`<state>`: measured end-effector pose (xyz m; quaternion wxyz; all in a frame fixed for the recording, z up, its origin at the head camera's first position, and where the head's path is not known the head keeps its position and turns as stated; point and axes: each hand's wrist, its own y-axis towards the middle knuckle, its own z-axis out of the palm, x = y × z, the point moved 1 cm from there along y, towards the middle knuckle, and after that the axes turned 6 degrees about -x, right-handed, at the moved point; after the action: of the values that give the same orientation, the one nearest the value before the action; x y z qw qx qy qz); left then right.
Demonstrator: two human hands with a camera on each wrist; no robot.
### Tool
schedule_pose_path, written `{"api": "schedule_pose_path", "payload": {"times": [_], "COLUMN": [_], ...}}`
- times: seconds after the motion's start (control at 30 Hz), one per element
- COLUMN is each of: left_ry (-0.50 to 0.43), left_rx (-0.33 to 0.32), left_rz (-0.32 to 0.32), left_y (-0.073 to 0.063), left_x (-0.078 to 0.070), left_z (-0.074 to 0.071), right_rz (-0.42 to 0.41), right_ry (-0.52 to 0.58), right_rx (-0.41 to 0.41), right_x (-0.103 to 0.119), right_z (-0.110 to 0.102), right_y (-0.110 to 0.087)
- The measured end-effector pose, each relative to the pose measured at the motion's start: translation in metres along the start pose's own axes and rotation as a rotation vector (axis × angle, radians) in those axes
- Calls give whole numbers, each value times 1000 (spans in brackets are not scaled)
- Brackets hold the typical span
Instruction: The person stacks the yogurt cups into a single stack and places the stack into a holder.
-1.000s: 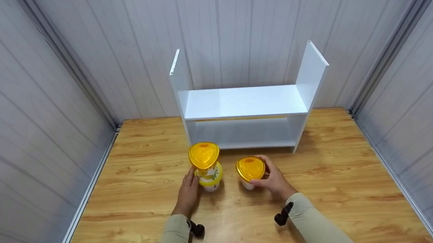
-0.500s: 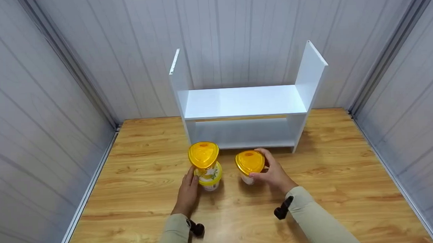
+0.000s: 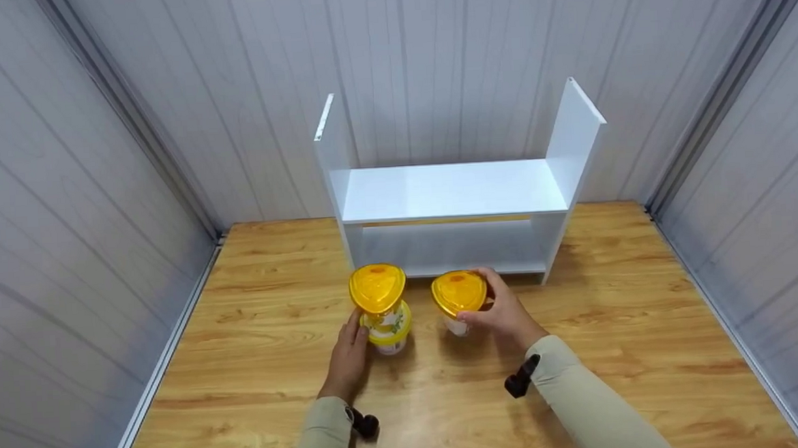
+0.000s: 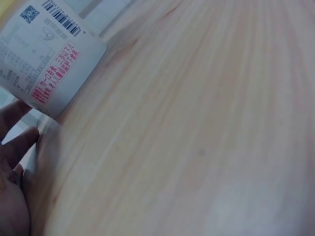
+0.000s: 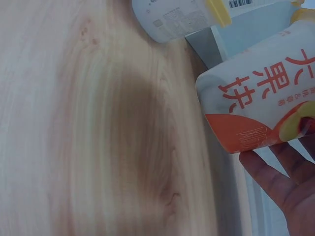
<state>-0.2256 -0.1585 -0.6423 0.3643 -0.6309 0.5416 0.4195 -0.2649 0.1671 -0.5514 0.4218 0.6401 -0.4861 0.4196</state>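
In the head view, my right hand (image 3: 506,312) grips a fruit cup (image 3: 459,294) with a clear amber, rounded-triangle lid, held just off the tabletop. Its white side with red-orange print and a fruit picture shows in the right wrist view, thumb and fingers around it. To the left stands a stack: a yellow-rimmed white cup (image 3: 389,340) below, a second amber-lidded fruit cup (image 3: 378,288) on top. Beside the stack my left hand (image 3: 347,360) rests, its extended fingers touching the side. The left wrist view shows the lower cup's barcode label (image 4: 49,54).
Behind the cups stands a white two-tier shelf (image 3: 453,188) with tall side panels. The wood-grain table (image 3: 272,285) runs back to pale panelled walls (image 3: 432,65). Black wrist devices (image 3: 522,377) sit at both cuffs.
My right hand has lifted its fruit cup and carried it a little forward, toward the shelf. The left hand and the stack have stayed in place.
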Motion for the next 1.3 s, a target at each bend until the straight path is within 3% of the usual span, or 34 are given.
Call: {"api": "schedule_pose_path", "payload": {"times": [0.5,0.77,1.03,1.3], "left_ry": [-10,0,1,6], "left_rx": [-6,-1,-8,-12], "left_rz": [6,9,24,40], "left_y": [2,2,1,1], "left_x": [1,2,2,3], "left_z": [1,1,1,1], "right_rz": [-9,-8,-12,-55], "right_ry": [20,15,-4,15], "right_rx": [14,39,18,-4], "right_x": [24,66,48,57], "right_z": [-2,-3,-1,0], "right_y": [9,0,14,21]}}
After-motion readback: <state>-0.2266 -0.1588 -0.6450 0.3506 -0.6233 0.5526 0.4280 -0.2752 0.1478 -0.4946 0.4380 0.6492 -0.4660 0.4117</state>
